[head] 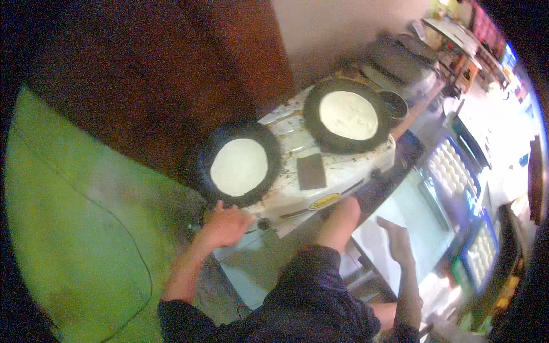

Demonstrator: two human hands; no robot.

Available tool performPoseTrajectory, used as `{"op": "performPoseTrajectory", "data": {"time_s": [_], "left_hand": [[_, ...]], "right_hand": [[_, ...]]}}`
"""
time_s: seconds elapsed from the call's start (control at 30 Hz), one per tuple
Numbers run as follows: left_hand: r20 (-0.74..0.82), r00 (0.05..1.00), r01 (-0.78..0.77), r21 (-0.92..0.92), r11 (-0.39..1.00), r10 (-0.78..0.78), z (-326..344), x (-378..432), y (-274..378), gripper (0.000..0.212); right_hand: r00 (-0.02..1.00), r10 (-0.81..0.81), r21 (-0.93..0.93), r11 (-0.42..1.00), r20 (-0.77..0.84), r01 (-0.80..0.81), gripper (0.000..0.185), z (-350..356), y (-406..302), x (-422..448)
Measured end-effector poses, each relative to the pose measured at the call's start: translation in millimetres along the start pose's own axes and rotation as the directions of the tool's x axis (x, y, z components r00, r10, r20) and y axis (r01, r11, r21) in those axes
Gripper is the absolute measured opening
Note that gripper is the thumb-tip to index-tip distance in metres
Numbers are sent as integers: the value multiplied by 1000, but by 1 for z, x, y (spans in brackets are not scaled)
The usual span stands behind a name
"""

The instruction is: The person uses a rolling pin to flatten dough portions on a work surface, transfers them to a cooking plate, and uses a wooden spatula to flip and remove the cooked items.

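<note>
Ahead of me is a white two-burner stove [343,171] with a yellow maker's badge. Each burner carries a round dark griddle: the left griddle [274,148] holds a smooth pale flatbread round [239,167], the right griddle [315,107] a lumpier flatbread round [348,115]. My left hand [227,225] is at the near rim of the left griddle, beside a stove knob [263,223]. Its fingers are apart with nothing visible in them; contact with the rim is unclear. Blurred, my right hand [396,238] hovers over a pale tray [424,248]; its fingers are indistinct.
My bent knee [345,216] is close to the stove front. Blue-edged trays [476,184] of white dough balls [450,165] stand at right. A small dark pan [394,105] adjoins the right griddle. A thin cable [143,257] crosses the green floor [85,266] at left.
</note>
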State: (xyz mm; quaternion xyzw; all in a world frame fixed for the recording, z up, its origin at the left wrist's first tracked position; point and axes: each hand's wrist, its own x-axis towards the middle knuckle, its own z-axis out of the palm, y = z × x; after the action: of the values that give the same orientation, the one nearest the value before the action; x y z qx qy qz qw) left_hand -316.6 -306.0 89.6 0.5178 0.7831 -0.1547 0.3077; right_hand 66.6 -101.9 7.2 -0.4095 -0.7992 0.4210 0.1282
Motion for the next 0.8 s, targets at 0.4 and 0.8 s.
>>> {"op": "performPoseTrajectory", "data": {"time_s": [0.4,0.8], "left_hand": [[-553,785,-600,-568,563,279,0,335,456,79],[-271,958,-269,-746,609,92,65,267,361,61]], "right_hand": [[926,149,153,983,-348,-101,34,-41,131,-117],[618,463,471,867,-636,-165,32,-226,283,-33]]}}
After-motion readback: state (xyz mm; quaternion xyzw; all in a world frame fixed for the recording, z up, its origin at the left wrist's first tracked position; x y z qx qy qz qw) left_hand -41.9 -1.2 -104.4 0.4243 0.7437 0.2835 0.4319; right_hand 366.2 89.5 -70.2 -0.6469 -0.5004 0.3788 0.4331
